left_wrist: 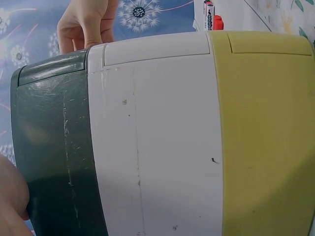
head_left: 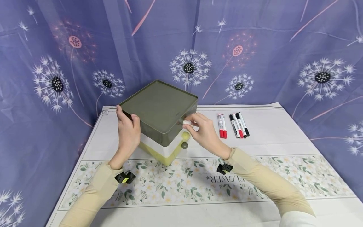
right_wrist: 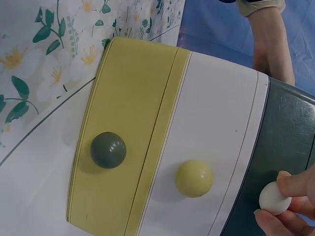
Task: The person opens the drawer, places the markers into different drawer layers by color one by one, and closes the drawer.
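A small three-tier drawer box [head_left: 158, 107] stands turned at an angle on the table, dark green on top, white in the middle and yellow below. My right hand [head_left: 205, 130] pinches the round white knob [right_wrist: 273, 198] of the green top drawer between thumb and fingers. Below it are a yellow knob [right_wrist: 194, 178] on the white drawer and a dark green knob [right_wrist: 108, 150] on the yellow one. At the box's left top edge, my left hand [head_left: 128, 134] rests against the green side, its fingers partly hidden. All three drawers look closed.
To the right of the box lie several markers [head_left: 239, 125] with red and black caps, and two red-capped markers [head_left: 222, 126] beside them. A flower-printed strip [head_left: 181, 189] runs across the white table cover. A purple dandelion curtain [head_left: 147, 41] hangs behind.
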The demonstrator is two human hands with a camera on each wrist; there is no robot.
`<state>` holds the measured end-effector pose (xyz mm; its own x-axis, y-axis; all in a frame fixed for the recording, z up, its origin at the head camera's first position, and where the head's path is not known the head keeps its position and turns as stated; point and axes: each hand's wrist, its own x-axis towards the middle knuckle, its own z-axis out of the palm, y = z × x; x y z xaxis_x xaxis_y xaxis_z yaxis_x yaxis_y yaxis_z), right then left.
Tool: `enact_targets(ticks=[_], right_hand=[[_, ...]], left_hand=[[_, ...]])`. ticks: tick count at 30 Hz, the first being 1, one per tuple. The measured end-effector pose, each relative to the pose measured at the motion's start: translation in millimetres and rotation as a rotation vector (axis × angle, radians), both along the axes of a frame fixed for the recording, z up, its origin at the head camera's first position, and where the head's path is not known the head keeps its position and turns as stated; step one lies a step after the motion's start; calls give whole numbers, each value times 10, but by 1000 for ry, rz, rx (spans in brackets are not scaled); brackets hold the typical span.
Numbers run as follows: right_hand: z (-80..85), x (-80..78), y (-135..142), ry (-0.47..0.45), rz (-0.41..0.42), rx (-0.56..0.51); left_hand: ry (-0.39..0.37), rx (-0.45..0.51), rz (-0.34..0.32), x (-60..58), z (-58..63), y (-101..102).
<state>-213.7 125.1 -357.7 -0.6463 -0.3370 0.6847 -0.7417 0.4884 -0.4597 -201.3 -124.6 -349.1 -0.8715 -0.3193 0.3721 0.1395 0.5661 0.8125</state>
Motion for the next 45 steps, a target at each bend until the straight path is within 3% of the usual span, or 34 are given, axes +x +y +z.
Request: enact_targets(ticks=[9, 17, 21, 27, 31, 45], right_hand=[[0, -21, -12, -9, 13, -4], [-53, -38, 1, -74, 41, -44], [-131, -60, 36, -153, 26, -64], [-300, -103, 100, -351, -38, -63], [-376, -109, 98, -416, -52, -52], [-406, -52, 6, -441, -2, -49]], left_hand=[[-15, -6, 7, -2, 8, -12], [0, -5, 14, -4, -7, -22], [12, -6, 17, -5, -12, -13], [11, 3, 7, 5, -11, -4], [13, 7, 11, 10, -15, 1], [34, 0, 17, 7, -12, 15]])
